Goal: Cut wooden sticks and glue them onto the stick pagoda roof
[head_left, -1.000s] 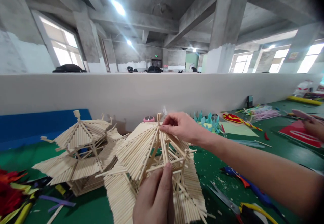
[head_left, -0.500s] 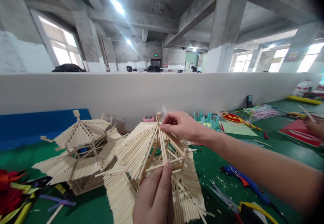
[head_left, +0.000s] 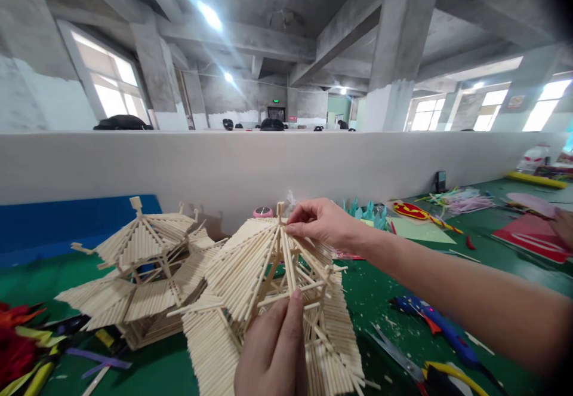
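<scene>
A pavilion model of thin wooden sticks point(head_left: 242, 264) stands in front of me, its roof partly covered, with bare rafters and gaps on the near right side. My left hand point(head_left: 273, 345) pinches the lower end of a thin stick at the roof's lower edge. Up at the peak, beside the small upright post, my right hand point(head_left: 313, 223) has thumb and forefinger closed at the stick's upper end. Another stick pavilion point(head_left: 147, 264) with two roof tiers stands to the left.
On the right lie a blue glue gun point(head_left: 439, 324), scissors point(head_left: 396, 351) and yellow-handled pliers point(head_left: 452, 378). Coloured scraps point(head_left: 20, 336) are at the left, a low white partition point(head_left: 268, 166) behind. Another person's hand point(head_left: 561, 226) is at the far right.
Both my hands stay almost where they were at the roof. At the far right, the other person's hand has shifted, and a pale oval piece now shows beside it.
</scene>
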Demonstrator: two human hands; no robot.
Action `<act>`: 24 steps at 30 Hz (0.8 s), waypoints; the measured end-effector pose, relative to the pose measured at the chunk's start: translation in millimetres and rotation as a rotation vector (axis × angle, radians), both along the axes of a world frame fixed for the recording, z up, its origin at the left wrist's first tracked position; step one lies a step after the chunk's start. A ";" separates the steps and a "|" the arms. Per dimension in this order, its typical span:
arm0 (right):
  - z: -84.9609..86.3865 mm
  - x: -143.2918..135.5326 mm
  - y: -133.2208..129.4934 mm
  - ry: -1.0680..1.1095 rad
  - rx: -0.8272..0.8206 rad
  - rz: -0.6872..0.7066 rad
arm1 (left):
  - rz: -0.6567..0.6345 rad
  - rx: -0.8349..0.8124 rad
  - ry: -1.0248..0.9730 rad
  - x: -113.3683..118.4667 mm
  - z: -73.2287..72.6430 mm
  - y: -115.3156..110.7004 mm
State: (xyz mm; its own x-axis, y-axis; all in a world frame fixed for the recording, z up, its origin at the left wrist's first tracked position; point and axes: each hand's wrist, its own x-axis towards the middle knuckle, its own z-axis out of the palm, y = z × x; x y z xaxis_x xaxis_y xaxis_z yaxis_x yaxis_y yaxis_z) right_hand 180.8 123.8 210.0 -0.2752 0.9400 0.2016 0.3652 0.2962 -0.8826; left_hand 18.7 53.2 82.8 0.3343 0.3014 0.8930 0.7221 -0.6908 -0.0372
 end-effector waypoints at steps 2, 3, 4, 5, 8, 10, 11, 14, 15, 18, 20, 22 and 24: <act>1.0 -0.8 -0.3 0.009 -0.011 -0.002 | 0.004 -0.016 -0.014 1.0 0.9 -0.9; 1.2 -1.1 -0.4 0.009 -0.016 -0.002 | 0.009 -0.025 -0.032 1.6 1.3 -1.6; 1.3 -1.3 -0.5 0.008 -0.020 -0.002 | 0.013 -0.036 -0.044 2.1 1.7 -2.2; 1.3 -1.5 -0.5 0.005 -0.022 -0.001 | 0.013 -0.040 -0.050 2.6 2.0 -2.8; 2.1 -1.4 -0.4 -0.004 -0.026 0.007 | -0.007 -0.023 -0.045 3.9 2.8 -4.4; 4.0 -1.3 -0.3 -0.015 -0.026 0.010 | -0.003 -0.039 -0.073 4.6 3.4 -5.1; 5.2 -1.2 -0.3 -0.022 -0.026 0.010 | -0.001 -0.048 -0.090 4.7 3.7 -5.1; 8.7 -1.3 0.1 -0.044 -0.024 0.007 | -0.009 -0.033 -0.071 4.3 4.3 -4.3; 9.5 -1.3 0.1 -0.049 -0.023 0.006 | -0.013 -0.022 -0.055 4.1 4.3 -3.8; 10.0 -1.4 -0.1 -0.062 -0.020 0.008 | -0.014 -0.028 -0.067 5.3 4.4 -3.8; 9.7 -1.3 -0.5 -0.067 -0.017 0.012 | -0.014 -0.061 -0.122 8.0 4.4 -5.5; 9.5 -1.2 -1.1 -0.072 -0.014 0.016 | -0.005 -0.091 -0.185 10.9 4.3 -7.7; 9.4 -1.2 -1.3 -0.076 -0.012 0.019 | -0.002 -0.103 -0.208 11.9 4.2 -9.0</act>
